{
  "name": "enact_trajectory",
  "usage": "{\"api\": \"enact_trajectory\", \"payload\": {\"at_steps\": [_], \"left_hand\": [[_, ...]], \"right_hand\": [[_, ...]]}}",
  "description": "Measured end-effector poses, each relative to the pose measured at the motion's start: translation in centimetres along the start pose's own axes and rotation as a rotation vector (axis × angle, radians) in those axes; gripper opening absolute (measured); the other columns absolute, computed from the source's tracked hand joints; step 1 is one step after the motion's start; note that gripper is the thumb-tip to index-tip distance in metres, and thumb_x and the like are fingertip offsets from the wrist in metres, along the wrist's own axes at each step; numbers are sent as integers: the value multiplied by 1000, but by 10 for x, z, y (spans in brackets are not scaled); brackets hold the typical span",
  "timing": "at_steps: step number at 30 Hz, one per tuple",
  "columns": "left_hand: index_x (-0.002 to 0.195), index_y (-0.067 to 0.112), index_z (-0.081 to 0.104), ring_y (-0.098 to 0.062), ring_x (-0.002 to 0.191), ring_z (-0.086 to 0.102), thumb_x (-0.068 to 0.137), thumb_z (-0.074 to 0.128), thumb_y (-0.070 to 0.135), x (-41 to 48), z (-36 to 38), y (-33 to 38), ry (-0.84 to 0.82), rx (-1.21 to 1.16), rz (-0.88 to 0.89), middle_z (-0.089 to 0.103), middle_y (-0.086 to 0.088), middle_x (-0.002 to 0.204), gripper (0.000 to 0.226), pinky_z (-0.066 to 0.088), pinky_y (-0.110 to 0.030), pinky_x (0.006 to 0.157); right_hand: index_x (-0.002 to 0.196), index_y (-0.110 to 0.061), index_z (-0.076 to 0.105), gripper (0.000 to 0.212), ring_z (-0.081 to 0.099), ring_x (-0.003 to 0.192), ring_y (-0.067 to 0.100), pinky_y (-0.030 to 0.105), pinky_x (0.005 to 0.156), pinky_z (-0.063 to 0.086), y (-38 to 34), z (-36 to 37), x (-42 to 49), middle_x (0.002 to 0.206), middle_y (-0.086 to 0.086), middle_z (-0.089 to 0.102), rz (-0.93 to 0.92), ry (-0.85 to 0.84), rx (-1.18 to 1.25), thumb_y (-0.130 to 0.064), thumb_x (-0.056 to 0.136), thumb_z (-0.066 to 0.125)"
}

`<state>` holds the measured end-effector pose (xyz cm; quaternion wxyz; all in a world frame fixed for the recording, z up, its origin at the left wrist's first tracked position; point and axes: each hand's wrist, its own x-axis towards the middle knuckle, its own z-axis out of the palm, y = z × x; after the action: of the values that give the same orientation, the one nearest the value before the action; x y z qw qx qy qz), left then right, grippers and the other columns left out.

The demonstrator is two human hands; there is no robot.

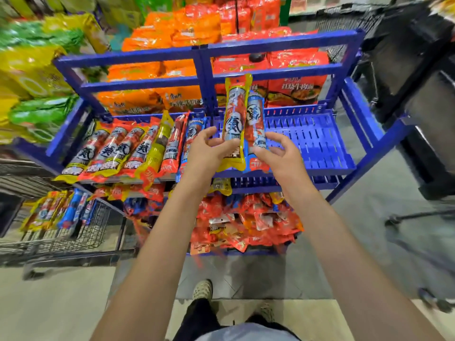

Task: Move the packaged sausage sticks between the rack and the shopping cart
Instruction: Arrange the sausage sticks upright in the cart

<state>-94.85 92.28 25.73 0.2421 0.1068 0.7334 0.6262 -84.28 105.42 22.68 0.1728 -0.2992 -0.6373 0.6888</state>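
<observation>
Head view: left hand grips yellow-edged sausage pack, right hand pinches blue-edged pack, both upright over rack's right tray. Likely shelving step; next, lower packs flat beside shelved row.

The floor nearest the camera is pale beige tile w/ a soft shine, and further on it changes to grey tile, all under even indoor light. At left are piles of yellow & green bags, blurred, and at the back are stacks of orange & red packs. At right stands a dark bulky object, too blurred to name, and a thin black stand leg rests on the grey tile.
</observation>
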Motion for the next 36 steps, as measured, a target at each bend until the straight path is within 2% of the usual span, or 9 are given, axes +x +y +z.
{"api": "enact_trajectory", "payload": {"at_steps": [4,6,9,14,17,22,25,31,36], "left_hand": [[124,19,58,-16,115,58,79,78,29,-27,-28,-5,53,-15,-2,59,4,118,51,42,-17,75],[125,21,54,-13,110,59,82,75,31,-45,-49,-7,79,11,-2,58,5,114,48,44,-15,72],[120,27,49,1,83,63,87,69,27,-74,-88,-11,174,-23,40,60,6,104,39,47,-11,56],[117,24,47,4,81,65,79,72,16,-120,-174,-21,480,-69,205,64,4,107,46,50,-14,60],[117,29,47,0,64,64,83,74,15,-156,-232,-35,672,-31,196,68,9,98,46,48,-15,51],[109,34,52,-9,60,56,88,69,31,-205,-329,-87,954,-57,-11,67,-3,97,27,41,-15,43],[111,27,53,-12,55,55,88,68,33,-226,-378,-121,1029,-87,-182,66,-7,89,28,40,-22,45],[111,21,55,-5,41,53,89,67,34,-247,-465,-184,1033,-149,-365,67,-9,84,28,37,-17,39],[102,30,53,-3,43,54,89,66,39,-241,-526,-226,955,-182,-464,66,-4,85,20,36,-18,39]], "right_hand": [[119,-38,53,45,64,77,24,35,60,50,-3,18,-13,104,13,65,-15,-86,91,-32,79,72],[120,-41,52,48,61,69,25,32,51,48,-6,36,-16,108,18,60,-29,-175,84,-29,77,68],[119,-41,55,45,58,69,21,31,53,50,-17,74,-25,99,5,61,-52,-292,122,-20,80,64],[121,-37,55,47,65,90,7,24,81,52,-31,161,-47,99,-2,66,-155,-503,42,-22,79,71],[118,-34,55,47,61,77,-3,16,72,50,-28,226,-69,89,-7,64,-139,-667,33,-3,85,69],[119,-33,58,46,62,70,8,25,60,51,12,328,-109,84,-3,67,-71,-874,-129,-10,82,71],[118,-33,58,42,61,64,4,25,53,48,42,378,-124,85,-5,67,16,-905,-240,-11,84,70],[115,-27,57,35,45,34,1,16,32,32,109,459,-141,89,17,63,189,-885,-387,-8,87,66],[122,-20,56,37,46,34,-1,15,31,31,147,509,-152,75,4,61,306,-783,-466,-8,89,65]]}}
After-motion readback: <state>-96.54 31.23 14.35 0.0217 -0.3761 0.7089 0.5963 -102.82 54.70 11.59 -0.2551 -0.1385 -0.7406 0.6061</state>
